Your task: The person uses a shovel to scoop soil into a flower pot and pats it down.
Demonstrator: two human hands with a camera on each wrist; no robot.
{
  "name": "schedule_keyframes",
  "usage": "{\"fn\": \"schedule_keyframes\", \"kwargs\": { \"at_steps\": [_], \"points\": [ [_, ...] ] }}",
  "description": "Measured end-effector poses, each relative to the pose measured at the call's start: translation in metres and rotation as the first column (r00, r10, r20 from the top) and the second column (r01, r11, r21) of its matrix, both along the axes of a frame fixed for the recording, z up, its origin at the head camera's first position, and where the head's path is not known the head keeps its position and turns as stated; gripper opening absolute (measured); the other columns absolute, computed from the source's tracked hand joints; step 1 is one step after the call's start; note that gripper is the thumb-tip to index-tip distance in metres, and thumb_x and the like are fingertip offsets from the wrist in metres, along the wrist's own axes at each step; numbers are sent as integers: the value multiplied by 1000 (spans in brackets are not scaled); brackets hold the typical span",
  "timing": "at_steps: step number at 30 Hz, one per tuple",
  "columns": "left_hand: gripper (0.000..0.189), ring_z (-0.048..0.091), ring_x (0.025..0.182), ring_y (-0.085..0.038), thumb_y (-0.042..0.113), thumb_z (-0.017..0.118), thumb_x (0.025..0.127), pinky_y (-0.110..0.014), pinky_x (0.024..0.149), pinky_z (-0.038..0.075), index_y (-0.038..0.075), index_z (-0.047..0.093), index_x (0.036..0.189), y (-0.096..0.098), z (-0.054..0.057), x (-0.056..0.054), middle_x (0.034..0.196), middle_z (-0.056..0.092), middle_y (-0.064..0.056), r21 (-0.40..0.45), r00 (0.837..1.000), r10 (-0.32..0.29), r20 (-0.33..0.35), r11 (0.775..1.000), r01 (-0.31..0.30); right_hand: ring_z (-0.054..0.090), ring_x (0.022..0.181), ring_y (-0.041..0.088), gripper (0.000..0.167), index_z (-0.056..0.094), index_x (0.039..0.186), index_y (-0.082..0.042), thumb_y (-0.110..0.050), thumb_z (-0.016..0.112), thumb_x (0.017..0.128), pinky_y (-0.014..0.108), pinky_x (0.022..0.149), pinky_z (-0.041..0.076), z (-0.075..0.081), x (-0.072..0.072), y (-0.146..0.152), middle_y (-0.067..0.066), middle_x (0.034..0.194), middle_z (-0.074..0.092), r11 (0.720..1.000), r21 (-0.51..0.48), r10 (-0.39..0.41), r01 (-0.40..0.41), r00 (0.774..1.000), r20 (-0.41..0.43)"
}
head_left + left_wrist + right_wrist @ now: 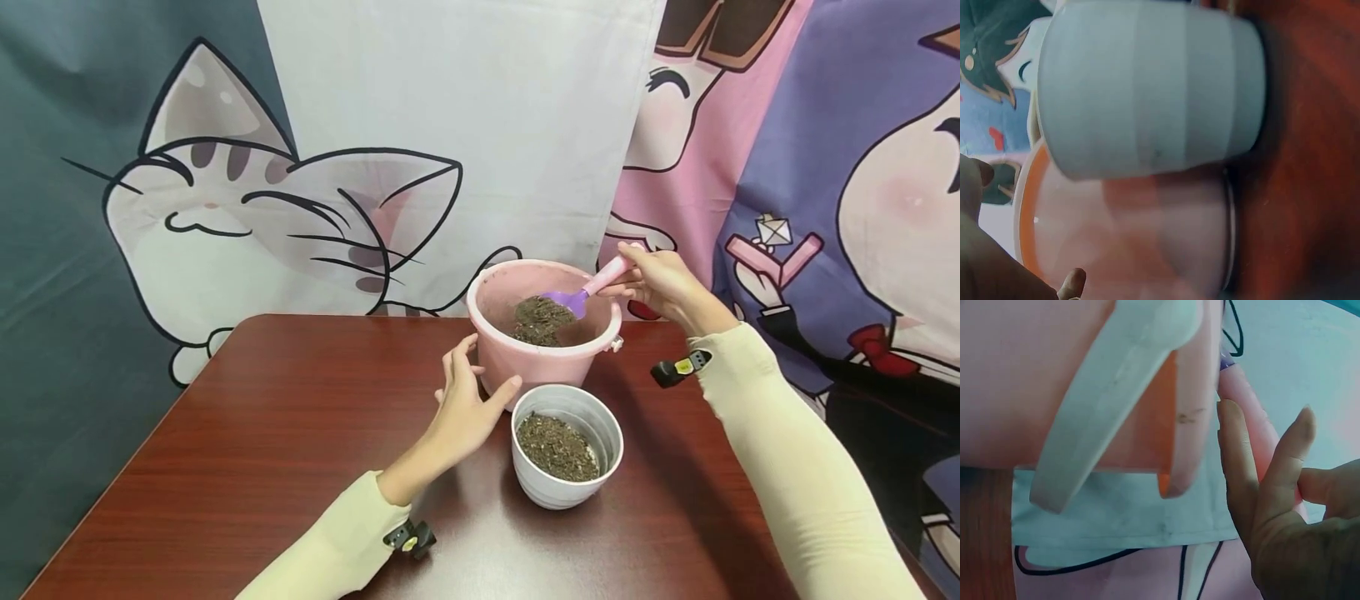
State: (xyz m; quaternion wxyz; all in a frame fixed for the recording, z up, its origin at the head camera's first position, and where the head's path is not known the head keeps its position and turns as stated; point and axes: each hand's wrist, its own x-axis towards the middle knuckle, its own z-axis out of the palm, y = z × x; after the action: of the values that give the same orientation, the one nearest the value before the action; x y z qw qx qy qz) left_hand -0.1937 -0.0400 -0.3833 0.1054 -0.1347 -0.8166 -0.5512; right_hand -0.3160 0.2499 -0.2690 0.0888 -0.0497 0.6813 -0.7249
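My right hand [658, 279] grips the pink handle of a small trowel [606, 275] above the right side of a pink bucket [540, 362]. The trowel's purple blade slants down into the bucket and carries dark soil [542, 318]. In the right wrist view the fingers [1241, 462] lie along the pink handle. My left hand [467, 408] is at the bucket's left front, fingers spread and thumb out; whether it touches the wall I cannot tell. In front of the bucket stands a white pot [536, 479] partly filled with soil [558, 448].
Both containers stand on a reddish-brown wooden table [300, 417]. Behind its far edge hangs a cartoon-printed cloth [480, 100]. The bucket's white carrying handle [1097, 406] hangs down its side in the right wrist view.
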Motion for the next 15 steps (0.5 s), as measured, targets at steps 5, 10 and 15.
{"fn": "schedule_keyframes", "kwargs": {
  "at_steps": [5, 10, 15],
  "points": [
    [84, 49, 120, -26, 40, 70, 89, -57, 93, 25, 10, 22, 151, 3, -8, 16, 147, 28, -12, -76, 997, -79, 12, 994, 80, 74, 78, 24, 52, 77, 87, 5, -28, 42, 108, 20, 53, 50, 7, 15, 9, 18, 83, 74, 999, 20, 52, -50, 997, -65],
    [97, 47, 119, -27, 53, 71, 85, -47, 88, 28, 9, 20, 155, 5, -14, 27, 149, 28, -10, -190, 982, -178, 58, 964, 186, 74, 76, 22, 50, 77, 84, 1, -35, 49, 105, 16, 47, 44, 13, 33, 14, 13, 80, 75, 999, 24, -36, 36, 999, -23],
    [107, 42, 121, -35, 60, 73, 80, -47, 92, 27, 9, 18, 157, 6, -16, 33, 152, 27, -11, -282, 968, -236, 89, 926, 251, 74, 72, 19, 44, 74, 79, -3, -36, 55, 102, 18, 49, 47, 17, 52, 17, 10, 74, 74, 994, 37, -101, 101, 995, 0]
  ]
}}
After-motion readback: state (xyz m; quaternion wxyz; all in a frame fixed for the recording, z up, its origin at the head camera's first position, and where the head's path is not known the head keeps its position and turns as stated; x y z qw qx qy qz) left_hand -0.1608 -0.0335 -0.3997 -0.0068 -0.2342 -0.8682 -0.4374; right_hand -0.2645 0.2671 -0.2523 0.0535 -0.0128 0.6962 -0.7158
